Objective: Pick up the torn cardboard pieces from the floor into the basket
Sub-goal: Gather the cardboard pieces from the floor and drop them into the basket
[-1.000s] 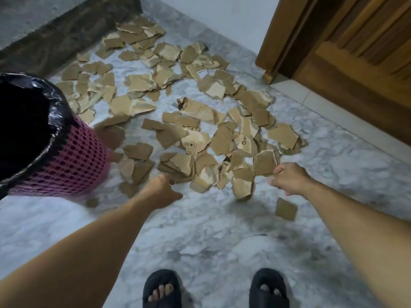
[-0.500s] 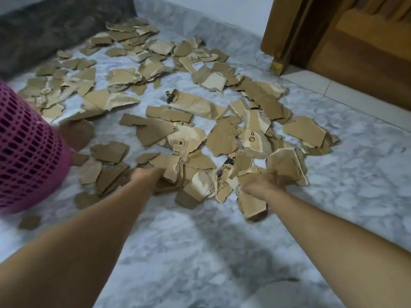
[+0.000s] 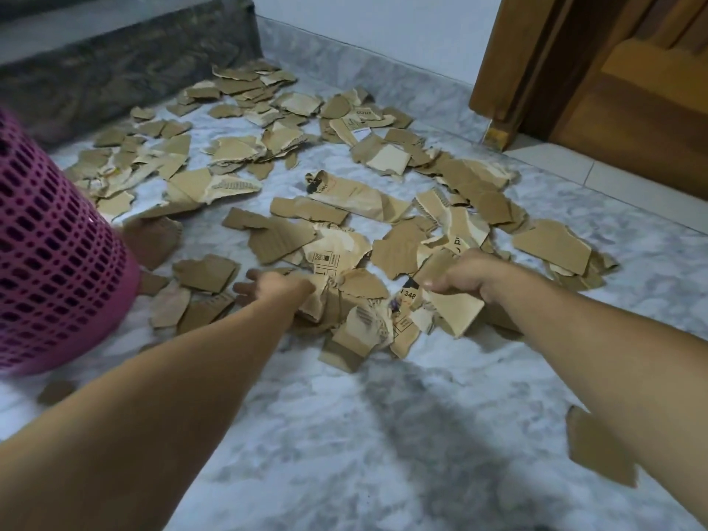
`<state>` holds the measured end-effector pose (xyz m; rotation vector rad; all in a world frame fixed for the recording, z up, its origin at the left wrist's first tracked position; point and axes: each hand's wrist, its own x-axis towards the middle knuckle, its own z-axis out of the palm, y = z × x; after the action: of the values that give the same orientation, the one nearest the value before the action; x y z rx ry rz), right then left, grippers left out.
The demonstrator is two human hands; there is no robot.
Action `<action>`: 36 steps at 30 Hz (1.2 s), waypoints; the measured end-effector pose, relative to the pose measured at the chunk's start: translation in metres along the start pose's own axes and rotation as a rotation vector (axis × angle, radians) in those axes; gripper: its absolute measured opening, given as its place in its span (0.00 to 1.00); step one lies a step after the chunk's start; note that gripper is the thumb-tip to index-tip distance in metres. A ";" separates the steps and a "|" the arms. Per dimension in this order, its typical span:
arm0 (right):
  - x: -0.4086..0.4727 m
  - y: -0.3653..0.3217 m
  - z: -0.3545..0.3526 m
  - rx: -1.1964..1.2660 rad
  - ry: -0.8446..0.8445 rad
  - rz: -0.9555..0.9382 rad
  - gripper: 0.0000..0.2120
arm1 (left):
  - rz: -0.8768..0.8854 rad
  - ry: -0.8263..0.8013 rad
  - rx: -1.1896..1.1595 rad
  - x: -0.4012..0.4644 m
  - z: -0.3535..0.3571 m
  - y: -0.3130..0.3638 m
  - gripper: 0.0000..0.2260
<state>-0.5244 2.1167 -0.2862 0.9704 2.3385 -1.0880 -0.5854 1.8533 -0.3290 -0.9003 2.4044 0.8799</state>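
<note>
Several torn brown cardboard pieces [image 3: 356,203] lie scattered over the marble floor, from the near middle to the far step. A pink mesh basket [image 3: 49,258] stands at the left edge, its rim out of frame. My left hand [image 3: 276,287] rests on the near pile with its fingers closing around crumpled pieces [image 3: 325,297]. My right hand [image 3: 469,275] is closed on a bunch of cardboard pieces [image 3: 450,308], lifted a little off the pile.
A dark stone step [image 3: 126,67] borders the far left. A wooden door and frame [image 3: 597,82] stand at the far right above a white wall. One stray cardboard scrap [image 3: 595,450] lies under my right forearm and another small scrap [image 3: 55,390] by the basket.
Both hands reached forward into the near pile and closed on pieces; the right hand now holds a bunch. The view dropped closer to the floor, and the basket slid toward the left edge.
</note>
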 end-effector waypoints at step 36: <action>-0.012 0.002 0.059 0.077 0.077 -0.115 0.47 | 0.128 -0.393 -0.355 -0.039 0.006 -0.017 0.33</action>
<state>-0.5120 2.0662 -0.3171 0.9301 2.4568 -1.2134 -0.5456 1.8645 -0.3180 -0.6202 2.0153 1.4186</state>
